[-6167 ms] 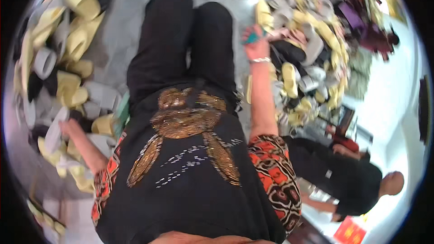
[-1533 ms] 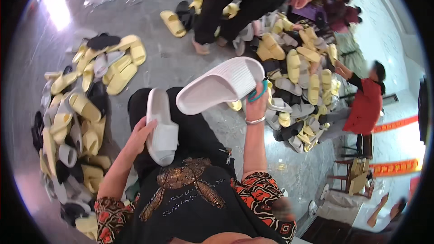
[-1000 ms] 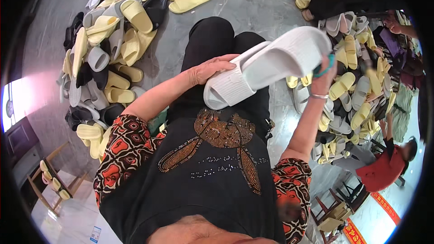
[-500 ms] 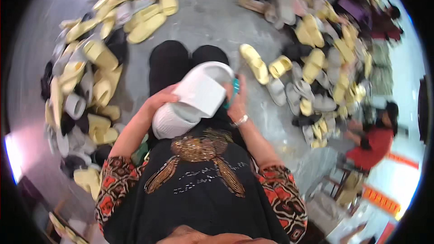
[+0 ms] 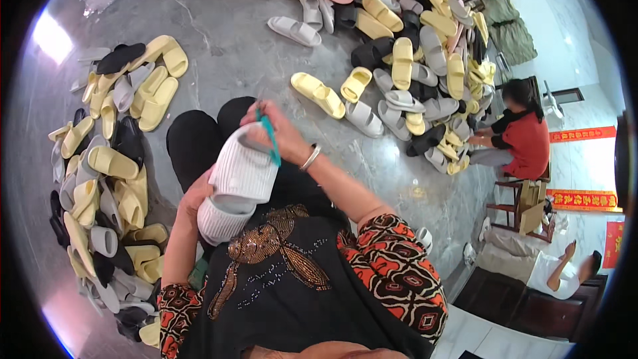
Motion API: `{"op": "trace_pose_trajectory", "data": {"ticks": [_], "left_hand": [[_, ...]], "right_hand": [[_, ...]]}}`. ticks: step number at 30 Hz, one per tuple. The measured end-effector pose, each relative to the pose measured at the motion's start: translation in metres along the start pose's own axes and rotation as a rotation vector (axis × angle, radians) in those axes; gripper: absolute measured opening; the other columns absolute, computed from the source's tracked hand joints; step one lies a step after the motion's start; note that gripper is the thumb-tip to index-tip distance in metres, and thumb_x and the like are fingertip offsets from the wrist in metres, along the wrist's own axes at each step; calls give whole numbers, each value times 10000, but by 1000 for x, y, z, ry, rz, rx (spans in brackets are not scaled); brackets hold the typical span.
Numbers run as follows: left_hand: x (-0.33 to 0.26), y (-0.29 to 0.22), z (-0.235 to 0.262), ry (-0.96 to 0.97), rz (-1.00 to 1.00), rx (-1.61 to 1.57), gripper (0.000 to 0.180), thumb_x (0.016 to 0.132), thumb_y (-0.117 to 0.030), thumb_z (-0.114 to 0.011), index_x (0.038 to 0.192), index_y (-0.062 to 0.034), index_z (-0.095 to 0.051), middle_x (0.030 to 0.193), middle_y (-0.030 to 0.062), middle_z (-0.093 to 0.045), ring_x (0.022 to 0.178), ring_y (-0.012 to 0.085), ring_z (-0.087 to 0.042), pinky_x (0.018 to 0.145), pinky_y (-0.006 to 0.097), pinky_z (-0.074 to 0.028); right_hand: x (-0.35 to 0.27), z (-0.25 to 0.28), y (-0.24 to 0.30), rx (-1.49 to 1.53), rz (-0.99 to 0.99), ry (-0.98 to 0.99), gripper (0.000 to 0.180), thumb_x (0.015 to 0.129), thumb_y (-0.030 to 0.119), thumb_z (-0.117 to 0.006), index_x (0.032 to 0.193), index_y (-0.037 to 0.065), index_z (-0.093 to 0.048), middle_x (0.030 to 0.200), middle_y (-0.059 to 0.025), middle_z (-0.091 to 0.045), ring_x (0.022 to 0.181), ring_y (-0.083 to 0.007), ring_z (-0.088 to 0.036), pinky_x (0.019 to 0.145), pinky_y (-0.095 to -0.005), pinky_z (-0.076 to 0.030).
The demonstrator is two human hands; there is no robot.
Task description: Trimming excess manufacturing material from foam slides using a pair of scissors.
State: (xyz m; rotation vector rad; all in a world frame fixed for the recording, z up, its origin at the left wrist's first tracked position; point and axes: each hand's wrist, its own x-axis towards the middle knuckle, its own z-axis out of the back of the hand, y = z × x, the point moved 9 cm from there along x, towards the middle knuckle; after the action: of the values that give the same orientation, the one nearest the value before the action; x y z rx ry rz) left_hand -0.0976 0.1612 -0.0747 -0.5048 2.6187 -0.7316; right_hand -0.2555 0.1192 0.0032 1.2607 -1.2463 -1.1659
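Observation:
A white slide slipper [image 5: 247, 171] with a ribbed strap lies across my lap, its toe end pointing up and away. My left hand [image 5: 197, 194] is closed round the slipper's left side; part of its fingers is hidden behind it. At the toe end, my right hand [image 5: 284, 134] has its fingers bent round a thin teal strip [image 5: 271, 141], whose lower end hangs beside the strap. What kind of thing the strip is, I cannot make out. My black-clad knees [image 5: 193, 141] are under and beyond the slipper.
Yellow, grey and black slippers [image 5: 114, 161] lie heaped on the grey floor at the left. A larger heap of slippers [image 5: 401, 63] spreads at the far right. A person in red [image 5: 524, 136] sits beside that heap; a person in white [image 5: 555, 274] is farther right.
The view has swung to the right. The slipper is more upright, and my right hand with the teal strip has moved up over its toe end. My left hand still holds its side.

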Motion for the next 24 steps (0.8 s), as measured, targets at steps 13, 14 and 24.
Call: {"op": "trace_pose_trajectory", "data": {"ticks": [13,14,24], "left_hand": [[-22,-5,4,27,62,182,918,543,-248,-796,1290,19,-334,1161,91,-533,1061,180,-515,951,323,-360],[-24,-9,3,-3,83,293,906,548,-251,-792,1285,20,-340,1155,89,-534,1055,177,-516,945,318,-362],[-72,-44,-3,-471,37,1132,682,585,-194,-702,1174,51,-461,1052,82,-568,962,135,-524,870,285,-400]], "right_hand": [[-15,-34,-25,-199,-163,356,509,787,454,-611,1039,52,-426,858,-58,-514,827,-112,-489,735,-269,-413],[-17,-36,-26,-202,-159,369,509,787,454,-611,1039,52,-426,858,-58,-514,827,-112,-489,735,-269,-413],[-22,-37,-41,-279,-341,579,512,763,363,-661,1092,32,-448,942,-56,-531,905,-121,-496,782,-272,-424]]}}
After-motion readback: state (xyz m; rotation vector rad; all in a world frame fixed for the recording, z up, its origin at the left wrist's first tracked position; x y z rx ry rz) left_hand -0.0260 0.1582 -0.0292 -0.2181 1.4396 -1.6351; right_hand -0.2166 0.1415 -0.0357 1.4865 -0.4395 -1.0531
